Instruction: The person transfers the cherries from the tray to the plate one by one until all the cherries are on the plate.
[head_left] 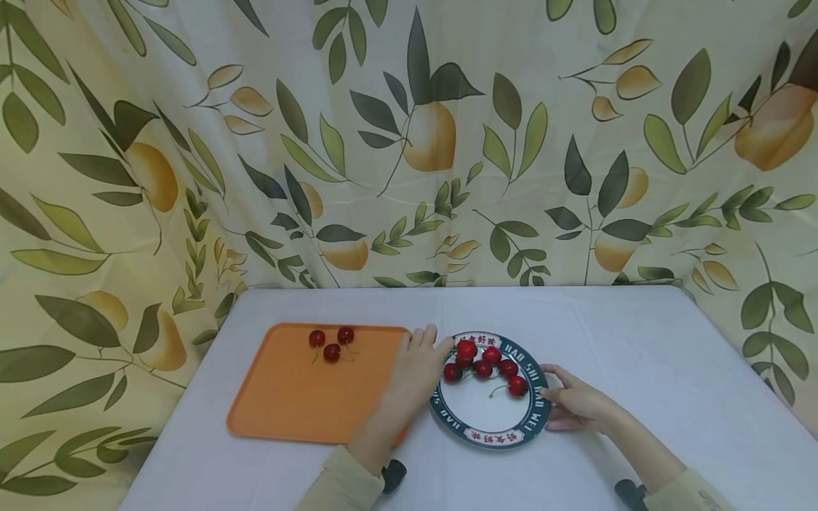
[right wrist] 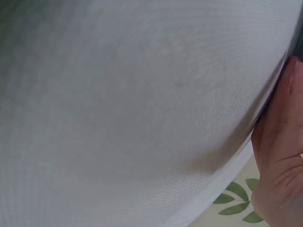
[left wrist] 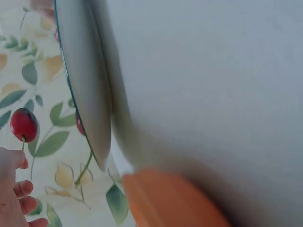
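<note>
A white plate [head_left: 492,415] with a dark green lettered rim bears several red cherries [head_left: 482,368], some with stems. My left hand [head_left: 415,369] reaches over the tray's right edge to the plate's left rim. In the left wrist view a cherry [left wrist: 23,125] is held up by its stem, which meets the fingertips of that hand; the tips' exact pinch is partly hidden. At the plate's right rim my right hand [head_left: 578,401] grips the edge, thumb at the top and fingers lower down. The right wrist view shows this hand at the frame's right edge.
An orange tray [head_left: 300,397] lies left of the plate, with three cherries [head_left: 331,353] near its far edge. Both stand on a table with a white cloth [head_left: 607,319]. A fruit-and-leaf patterned curtain [head_left: 396,213] hangs behind the table.
</note>
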A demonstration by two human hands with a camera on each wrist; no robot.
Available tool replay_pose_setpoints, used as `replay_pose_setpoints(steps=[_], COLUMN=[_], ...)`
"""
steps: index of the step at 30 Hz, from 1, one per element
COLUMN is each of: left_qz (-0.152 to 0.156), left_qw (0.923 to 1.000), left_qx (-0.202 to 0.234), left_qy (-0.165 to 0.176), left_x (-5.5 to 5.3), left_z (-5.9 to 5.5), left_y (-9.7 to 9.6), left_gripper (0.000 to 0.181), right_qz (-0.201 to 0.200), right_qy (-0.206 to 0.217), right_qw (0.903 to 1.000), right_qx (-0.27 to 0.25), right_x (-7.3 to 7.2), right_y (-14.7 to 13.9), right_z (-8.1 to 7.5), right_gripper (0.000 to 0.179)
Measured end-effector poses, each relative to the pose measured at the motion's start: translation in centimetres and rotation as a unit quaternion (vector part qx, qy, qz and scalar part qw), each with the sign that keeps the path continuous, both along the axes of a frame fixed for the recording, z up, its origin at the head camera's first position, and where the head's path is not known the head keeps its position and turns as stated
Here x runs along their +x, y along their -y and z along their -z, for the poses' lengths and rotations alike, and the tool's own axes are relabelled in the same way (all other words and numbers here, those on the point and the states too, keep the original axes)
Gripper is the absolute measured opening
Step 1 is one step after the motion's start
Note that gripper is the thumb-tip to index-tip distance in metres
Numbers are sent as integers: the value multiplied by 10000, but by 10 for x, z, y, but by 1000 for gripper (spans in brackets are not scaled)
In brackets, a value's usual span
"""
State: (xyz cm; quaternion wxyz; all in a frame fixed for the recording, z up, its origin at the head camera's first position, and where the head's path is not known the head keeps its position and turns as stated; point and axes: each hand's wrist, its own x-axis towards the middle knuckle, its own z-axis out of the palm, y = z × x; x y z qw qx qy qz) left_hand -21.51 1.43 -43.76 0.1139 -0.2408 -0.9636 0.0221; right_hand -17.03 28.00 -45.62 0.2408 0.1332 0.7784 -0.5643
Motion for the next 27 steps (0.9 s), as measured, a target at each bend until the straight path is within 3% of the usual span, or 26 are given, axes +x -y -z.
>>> replay_pose_setpoints(steps=[12,21,27], left_qz=[556,783,876], left_qw=[9983,9961,9943], left_qx=[-194,-346,-600], left_qy=[-36,193,101], left_x=[3,4,5], left_z=[14,20,23], left_y=[-28,-34,-36], left_gripper=[31,29,29], right_qz=[-3,-46,-21], right_qy=[17,-12,-4], right_qw=[10000,10000,10000], right_qx=[34,-20,-31], right_x=[-1,-1,-1], right_y=[-1,-1,-1], right_z=[1,1,1], right_gripper=[55,56,56])
